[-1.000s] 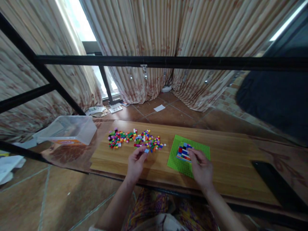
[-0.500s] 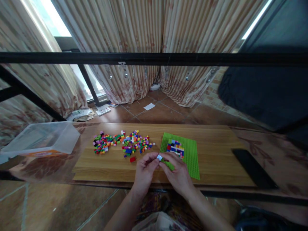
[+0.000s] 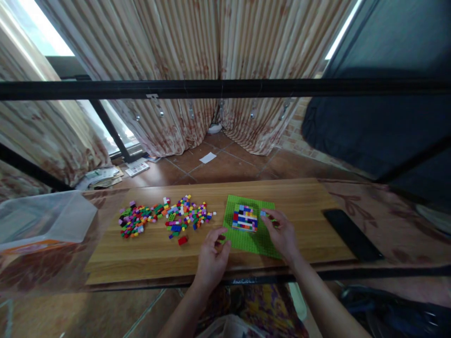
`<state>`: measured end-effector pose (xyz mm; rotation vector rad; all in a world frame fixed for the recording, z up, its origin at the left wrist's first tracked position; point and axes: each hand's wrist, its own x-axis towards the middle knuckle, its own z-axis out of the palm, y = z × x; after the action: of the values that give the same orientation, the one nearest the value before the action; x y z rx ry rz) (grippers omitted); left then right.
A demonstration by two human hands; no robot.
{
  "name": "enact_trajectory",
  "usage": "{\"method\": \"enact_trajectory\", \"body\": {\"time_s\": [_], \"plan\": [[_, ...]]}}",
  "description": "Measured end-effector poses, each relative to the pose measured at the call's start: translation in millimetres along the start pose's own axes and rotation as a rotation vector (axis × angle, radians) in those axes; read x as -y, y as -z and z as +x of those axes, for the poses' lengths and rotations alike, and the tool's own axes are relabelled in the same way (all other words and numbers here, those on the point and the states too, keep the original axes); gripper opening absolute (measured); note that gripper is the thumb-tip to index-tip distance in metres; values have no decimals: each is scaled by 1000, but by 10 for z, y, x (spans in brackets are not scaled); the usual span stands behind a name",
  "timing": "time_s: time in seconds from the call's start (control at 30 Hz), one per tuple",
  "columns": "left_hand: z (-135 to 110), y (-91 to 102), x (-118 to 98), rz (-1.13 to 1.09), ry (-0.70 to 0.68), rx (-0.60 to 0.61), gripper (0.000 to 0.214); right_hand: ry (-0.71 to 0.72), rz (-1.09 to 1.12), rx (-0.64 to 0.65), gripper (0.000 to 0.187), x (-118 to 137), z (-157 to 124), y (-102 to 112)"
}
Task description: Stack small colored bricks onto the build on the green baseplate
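Observation:
A green baseplate (image 3: 261, 238) lies on a wooden board (image 3: 148, 253), with a small block of stacked coloured bricks (image 3: 244, 218) built on it. My right hand (image 3: 282, 235) rests over the baseplate's right part and pinches a small light-blue brick (image 3: 262, 213) beside the stacked block. My left hand (image 3: 212, 256) hovers at the baseplate's near left corner, fingers curled loosely with thumb and forefinger apart, nothing seen in them. A spread of loose coloured bricks (image 3: 165, 218) lies to the left, and one red brick (image 3: 182, 240) sits apart, nearer to me.
A clear plastic tub (image 3: 42, 220) stands at the far left. A black phone (image 3: 352, 234) lies at the right on the patterned tabletop. A black bar (image 3: 225, 88) crosses the view above. Curtains, tiled floor and papers lie beyond the table.
My hands met near the baseplate's corner with the light-blue brick, then parted. The right hand carried the brick up beside the stacked block. The view shifted right.

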<state>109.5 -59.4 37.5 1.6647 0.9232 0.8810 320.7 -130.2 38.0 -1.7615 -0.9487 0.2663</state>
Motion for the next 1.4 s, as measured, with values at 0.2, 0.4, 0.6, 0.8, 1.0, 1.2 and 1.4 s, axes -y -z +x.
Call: {"method": "enact_trajectory", "body": {"time_s": [0.2, 0.4, 0.6, 0.8, 1.0, 1.2, 1.4], "plan": [[-44, -27, 119, 182, -136, 82, 35, -36, 46, 38, 39, -172, 220, -94], [-67, 24, 207, 186, -177, 104, 28, -82, 107, 87, 36, -246, 245, -198], [-62, 38, 192, 249, -226, 89, 23, -142, 144, 145, 33, -302, 299, -198], [-85, 15, 227, 275, -252, 80, 25, -170, 176, 161, 36, -307, 316, -201], [-98, 15, 245, 280, -255, 75, 25, -201, 183, 123, 40, -267, 321, -207], [-104, 4, 256, 287, -235, 81, 25, -246, 189, 89, 40, -195, 330, -216], [-117, -13, 269, 304, -222, 78, 27, -293, 181, 108, 38, -240, 384, -213]]}}
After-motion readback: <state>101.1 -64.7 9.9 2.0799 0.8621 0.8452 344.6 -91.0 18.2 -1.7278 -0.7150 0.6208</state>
